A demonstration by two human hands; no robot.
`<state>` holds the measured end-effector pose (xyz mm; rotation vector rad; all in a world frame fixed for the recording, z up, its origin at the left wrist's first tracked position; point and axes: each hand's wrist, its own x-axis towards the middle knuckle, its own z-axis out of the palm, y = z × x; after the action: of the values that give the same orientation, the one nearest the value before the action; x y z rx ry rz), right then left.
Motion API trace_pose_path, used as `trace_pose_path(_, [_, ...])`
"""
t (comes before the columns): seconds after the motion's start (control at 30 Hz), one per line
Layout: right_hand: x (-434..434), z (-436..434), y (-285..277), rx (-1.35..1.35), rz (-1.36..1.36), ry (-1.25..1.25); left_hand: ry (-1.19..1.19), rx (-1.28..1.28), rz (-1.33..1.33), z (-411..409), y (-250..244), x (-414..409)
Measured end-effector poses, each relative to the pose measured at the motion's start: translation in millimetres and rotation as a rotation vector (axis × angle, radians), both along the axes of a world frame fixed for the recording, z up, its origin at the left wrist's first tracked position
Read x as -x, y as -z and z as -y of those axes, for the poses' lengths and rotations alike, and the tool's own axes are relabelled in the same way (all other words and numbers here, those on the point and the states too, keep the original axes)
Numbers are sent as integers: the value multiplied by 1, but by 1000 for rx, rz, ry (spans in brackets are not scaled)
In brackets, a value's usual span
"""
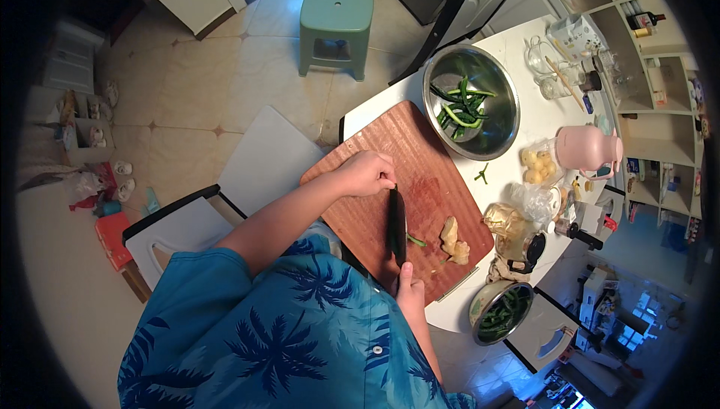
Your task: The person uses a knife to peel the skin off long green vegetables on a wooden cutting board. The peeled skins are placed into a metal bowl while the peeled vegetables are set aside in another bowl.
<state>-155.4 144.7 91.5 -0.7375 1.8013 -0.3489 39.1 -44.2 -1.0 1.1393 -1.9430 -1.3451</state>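
Observation:
A dark-bladed kitchen knife (398, 223) stands almost edge-on over the wooden cutting board (371, 139). My right hand (410, 291) grips its near end, thumb on top, with the handle mostly hidden. At the far end of the blade, the fingers of my left hand (368, 174) are curled in and pressed together. Whether they pinch the blade's tip or a piece of vegetable cannot be told. A small green vegetable strip (416, 240) pokes out beside the blade. To its right on the board lies a knobbly piece of ginger root (453, 242).
Beyond the board, a steel bowl (506, 122) holds green vegetable strips (464, 108). A smaller bowl (478, 327) of dark green vegetables sits by the table edge. Glass jars (554, 85), a pink jug (585, 149) and a glass pot (512, 246) crowd the right side. A green stool (336, 9) stands on the floor.

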Motion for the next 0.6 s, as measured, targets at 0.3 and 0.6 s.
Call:
trace_pose_path(0.3, [-2,2,5,-46,-101,-43,29,20,-15,0,8,-1])
trace_pose_path(0.6, [-4,7,-3,-54,-84,-50,81,36,-11,3,6,-3])
